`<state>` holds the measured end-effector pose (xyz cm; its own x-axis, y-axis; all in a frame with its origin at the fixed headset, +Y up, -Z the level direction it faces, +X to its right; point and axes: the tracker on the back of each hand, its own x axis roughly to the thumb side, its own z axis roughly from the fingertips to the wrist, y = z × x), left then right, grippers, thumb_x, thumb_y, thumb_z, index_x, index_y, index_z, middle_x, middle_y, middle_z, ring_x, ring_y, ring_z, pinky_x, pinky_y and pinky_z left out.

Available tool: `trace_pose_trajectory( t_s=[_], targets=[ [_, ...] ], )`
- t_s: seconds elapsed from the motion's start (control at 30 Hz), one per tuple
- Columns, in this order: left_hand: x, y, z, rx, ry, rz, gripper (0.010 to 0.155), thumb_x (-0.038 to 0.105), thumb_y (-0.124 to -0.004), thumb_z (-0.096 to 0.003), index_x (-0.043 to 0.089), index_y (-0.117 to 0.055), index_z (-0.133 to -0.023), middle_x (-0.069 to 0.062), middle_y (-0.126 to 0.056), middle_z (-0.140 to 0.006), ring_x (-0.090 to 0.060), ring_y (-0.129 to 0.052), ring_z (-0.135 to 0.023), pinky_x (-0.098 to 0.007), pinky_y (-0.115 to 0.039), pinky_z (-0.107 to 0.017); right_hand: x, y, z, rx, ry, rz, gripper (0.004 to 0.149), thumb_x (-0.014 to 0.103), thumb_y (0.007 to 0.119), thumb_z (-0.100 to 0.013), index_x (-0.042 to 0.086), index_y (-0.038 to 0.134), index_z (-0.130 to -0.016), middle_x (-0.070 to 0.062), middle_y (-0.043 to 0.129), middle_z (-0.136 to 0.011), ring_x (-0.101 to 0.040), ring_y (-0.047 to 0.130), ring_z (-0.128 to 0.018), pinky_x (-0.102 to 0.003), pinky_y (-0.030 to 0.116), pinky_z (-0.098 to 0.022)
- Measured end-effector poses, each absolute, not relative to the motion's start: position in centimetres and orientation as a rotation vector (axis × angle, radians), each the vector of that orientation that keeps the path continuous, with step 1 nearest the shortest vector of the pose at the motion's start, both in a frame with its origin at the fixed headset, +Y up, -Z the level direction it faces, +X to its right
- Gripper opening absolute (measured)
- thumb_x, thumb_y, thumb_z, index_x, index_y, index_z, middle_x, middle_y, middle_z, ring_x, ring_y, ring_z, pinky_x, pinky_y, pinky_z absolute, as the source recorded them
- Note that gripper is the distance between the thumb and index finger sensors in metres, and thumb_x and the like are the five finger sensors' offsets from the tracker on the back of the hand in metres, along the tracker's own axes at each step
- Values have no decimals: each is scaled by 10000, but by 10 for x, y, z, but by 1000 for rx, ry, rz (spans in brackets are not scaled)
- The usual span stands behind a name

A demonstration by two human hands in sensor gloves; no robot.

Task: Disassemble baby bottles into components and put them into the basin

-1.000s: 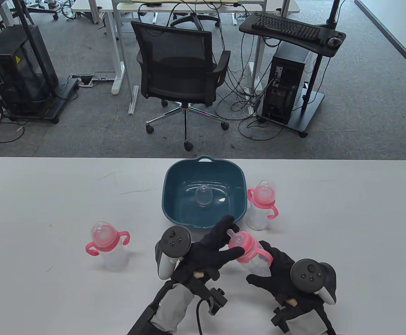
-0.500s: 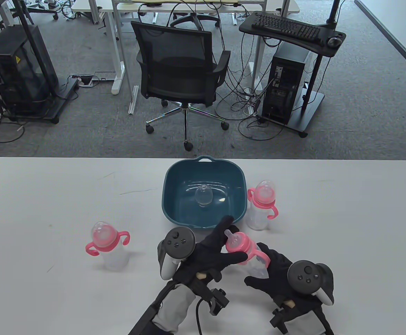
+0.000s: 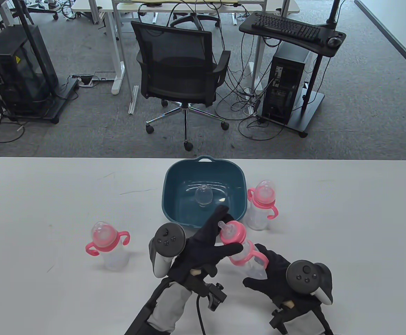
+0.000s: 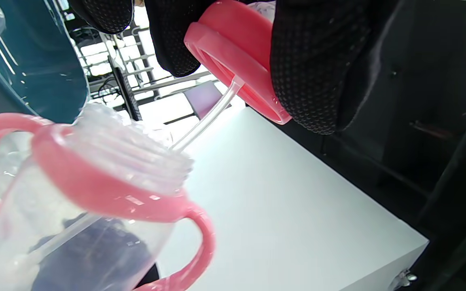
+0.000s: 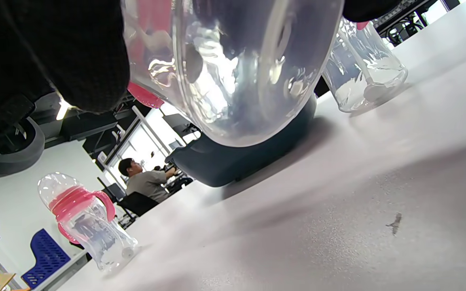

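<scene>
My left hand [image 3: 228, 229] grips the pink screw ring with its nipple [image 3: 234, 233], lifted just off a clear bottle body [image 3: 247, 257]. In the left wrist view the ring [image 4: 233, 52] sits between my gloved fingers [image 4: 318, 64], and a thin straw [image 4: 208, 119] runs from it into the open threaded neck above the pink handle collar [image 4: 107, 190]. My right hand [image 3: 255, 267] holds the tilted bottle body near its base [image 5: 233, 68]. The teal basin [image 3: 236, 176] lies just beyond, with one clear dome cap [image 3: 203, 195] inside.
One assembled pink-handled bottle [image 3: 107, 244] stands left of my hands, and a second bottle [image 3: 261, 206] stands against the basin's right side. The white table [image 3: 346, 226] ends near the basin's far rim. An office chair [image 3: 180, 69] and desks stand on the floor behind.
My left hand has drawn the pink ring and nipple up and toward the basin, opening a gap above the bottle neck. My right hand shifted slightly left with the bottle body.
</scene>
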<state>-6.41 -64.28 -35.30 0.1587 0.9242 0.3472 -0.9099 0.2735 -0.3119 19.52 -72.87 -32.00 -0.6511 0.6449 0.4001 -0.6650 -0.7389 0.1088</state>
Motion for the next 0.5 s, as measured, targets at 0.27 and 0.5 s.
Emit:
trace_pose_trajectory(
  t_s=[0.27, 0.5],
  targets=[
    [-56, -595, -367, 15, -552, 1303, 926, 442, -936, -403, 352, -343, -1109, 24, -503, -1110, -295, -670, -1048, -598, -454, -766, 197, -729, -321, 527, -48, 2345, 915, 494, 902, -449, 66, 421, -1099, -209, 638, -1010, -479, 681, -878, -702, 506, -639],
    [-65, -559, -386, 100, -495, 1271, 928, 447, -932, -407, 362, -331, -1109, 36, -494, -1116, -281, -664, -1057, -597, -452, -772, 203, -729, -323, 495, -45, 2346, 914, 495, 902, -449, 64, 424, -1098, -212, 637, -1009, -481, 682, -876, -702, 507, -638]
  ],
)
